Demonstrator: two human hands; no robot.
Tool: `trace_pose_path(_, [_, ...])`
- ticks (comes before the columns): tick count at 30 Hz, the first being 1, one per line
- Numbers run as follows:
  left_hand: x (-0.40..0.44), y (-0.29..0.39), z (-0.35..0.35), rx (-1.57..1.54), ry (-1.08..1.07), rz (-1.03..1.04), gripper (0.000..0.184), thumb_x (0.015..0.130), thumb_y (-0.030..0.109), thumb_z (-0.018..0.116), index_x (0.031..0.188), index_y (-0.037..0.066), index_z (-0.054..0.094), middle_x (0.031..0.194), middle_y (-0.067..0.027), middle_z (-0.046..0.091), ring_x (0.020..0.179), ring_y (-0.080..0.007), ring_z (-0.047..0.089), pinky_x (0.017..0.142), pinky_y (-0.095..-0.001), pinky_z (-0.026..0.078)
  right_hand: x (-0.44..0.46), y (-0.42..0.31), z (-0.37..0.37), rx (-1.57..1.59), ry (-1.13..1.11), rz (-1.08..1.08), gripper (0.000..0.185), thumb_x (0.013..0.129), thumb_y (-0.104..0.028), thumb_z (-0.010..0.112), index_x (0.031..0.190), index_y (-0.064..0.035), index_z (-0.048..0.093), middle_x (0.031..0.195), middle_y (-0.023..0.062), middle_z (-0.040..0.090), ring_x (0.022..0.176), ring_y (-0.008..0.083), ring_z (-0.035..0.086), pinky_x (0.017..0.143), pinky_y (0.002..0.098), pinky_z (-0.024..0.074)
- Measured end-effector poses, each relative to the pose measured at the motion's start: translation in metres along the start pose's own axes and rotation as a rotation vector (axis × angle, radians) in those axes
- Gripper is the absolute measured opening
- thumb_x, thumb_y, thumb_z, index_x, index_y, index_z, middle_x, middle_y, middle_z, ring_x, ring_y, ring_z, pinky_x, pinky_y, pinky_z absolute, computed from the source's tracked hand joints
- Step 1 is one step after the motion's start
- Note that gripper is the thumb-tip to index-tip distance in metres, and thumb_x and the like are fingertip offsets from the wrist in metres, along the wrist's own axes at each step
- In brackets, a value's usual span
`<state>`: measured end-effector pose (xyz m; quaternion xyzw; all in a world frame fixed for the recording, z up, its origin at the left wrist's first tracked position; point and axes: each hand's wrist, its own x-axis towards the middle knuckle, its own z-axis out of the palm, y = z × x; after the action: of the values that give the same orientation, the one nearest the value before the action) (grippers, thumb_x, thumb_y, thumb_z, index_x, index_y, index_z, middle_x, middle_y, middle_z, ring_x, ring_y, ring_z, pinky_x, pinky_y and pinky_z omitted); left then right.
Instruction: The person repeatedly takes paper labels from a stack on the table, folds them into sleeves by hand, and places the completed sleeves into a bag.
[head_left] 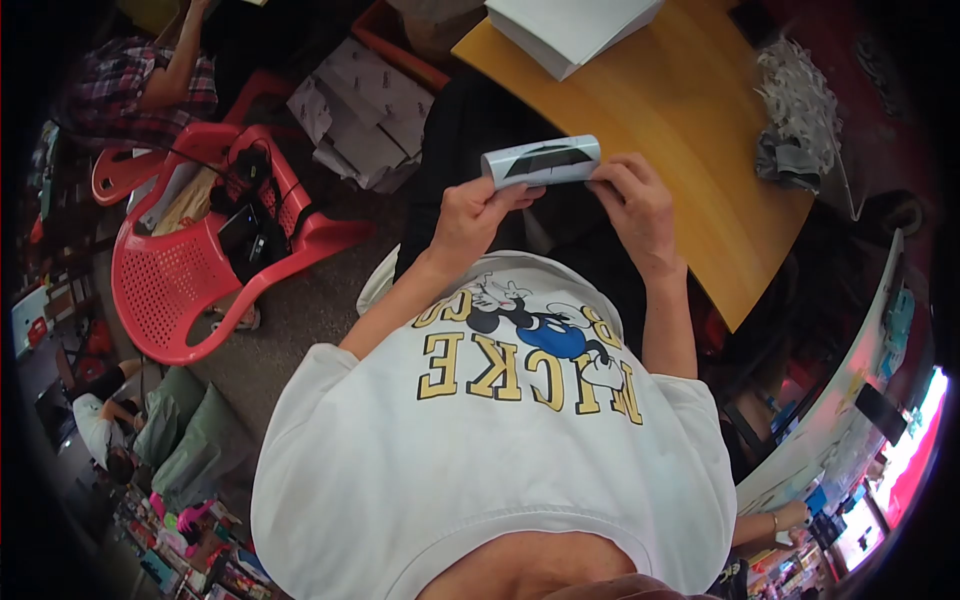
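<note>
A rolled white sheet (541, 162) with a dark printed shape is held level above my lap, between both hands. My left hand (472, 218) grips its left end from below, thumb and fingers closed on it. At the right end, my right hand (636, 205) pinches the sheet's edge between thumb and fingertips. The roll's left opening faces outward.
An orange-yellow table (700, 130) with a stack of white paper (575, 30) lies ahead and right. A red chair (180, 280) holding a black bag is at left. Wrapped packages (365, 110) sit on the floor. Other people are at left and lower right.
</note>
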<state>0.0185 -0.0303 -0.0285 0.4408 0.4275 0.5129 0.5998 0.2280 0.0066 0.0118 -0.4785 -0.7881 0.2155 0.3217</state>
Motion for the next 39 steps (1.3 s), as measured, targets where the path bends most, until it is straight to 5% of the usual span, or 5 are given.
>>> trace_pose_path(6, [-0.003, 0.009, 0.006, 0.054, 0.006, -0.028, 0.022, 0.092, 0.004, 0.051, 0.108, -0.008, 0.06, 0.098, -0.015, 0.066, 0.091, -0.0204, 0.065, 0.079, -0.0292, 0.054, -0.003, 0.011, -0.003, -0.111, -0.109, -0.177, 0.015, 0.069, 0.0, 0.066, 0.08, -0.0031, 0.056, 0.085, 0.0116, 0.059, 0.079, 0.0294, 0.06, 0.068, 0.0348, 0.049])
trace_pose_path(12, [0.009, 0.022, 0.014, 0.096, -0.055, -0.008, 0.024, 0.093, 0.005, 0.05, 0.111, -0.008, 0.058, 0.103, -0.0133, 0.064, 0.092, -0.0205, 0.064, 0.081, -0.0309, 0.053, 0.002, 0.017, -0.01, -0.164, -0.047, -0.286, 0.013, 0.072, -0.004, 0.059, 0.073, -0.0038, 0.046, 0.07, 0.0136, 0.051, 0.065, 0.0314, 0.056, 0.057, 0.0399, 0.046])
trace_pose_path(20, [0.021, 0.034, 0.033, 0.159, -0.116, 0.054, 0.023, 0.093, 0.004, 0.049, 0.111, -0.009, 0.057, 0.102, -0.013, 0.063, 0.093, -0.0221, 0.064, 0.078, -0.0315, 0.054, -0.004, 0.014, -0.031, -0.21, 0.181, -0.312, 0.008, 0.075, -0.004, 0.057, 0.076, -0.0026, 0.049, 0.078, 0.0117, 0.055, 0.073, 0.0291, 0.058, 0.063, 0.0355, 0.0478])
trace_pose_path(26, [0.023, 0.027, 0.035, 0.157, -0.115, 0.052, 0.024, 0.094, 0.004, 0.048, 0.111, -0.009, 0.057, 0.103, -0.0137, 0.063, 0.093, -0.0229, 0.064, 0.078, -0.0318, 0.054, -0.01, 0.014, -0.029, -0.08, 0.13, -0.138, 0.008, 0.076, -0.008, 0.058, 0.075, -0.0025, 0.052, 0.081, 0.0126, 0.055, 0.078, 0.0305, 0.059, 0.069, 0.0378, 0.0481])
trace_pose_path(39, [0.022, 0.024, 0.035, 0.165, -0.101, 0.089, 0.024, 0.094, 0.007, 0.048, 0.112, -0.008, 0.057, 0.103, -0.0137, 0.063, 0.093, -0.0233, 0.064, 0.079, -0.0315, 0.054, -0.005, 0.023, -0.024, -0.199, 0.133, -0.232, 0.009, 0.08, -0.012, 0.058, 0.081, -0.004, 0.055, 0.082, 0.0094, 0.057, 0.074, 0.0268, 0.058, 0.067, 0.0359, 0.0463])
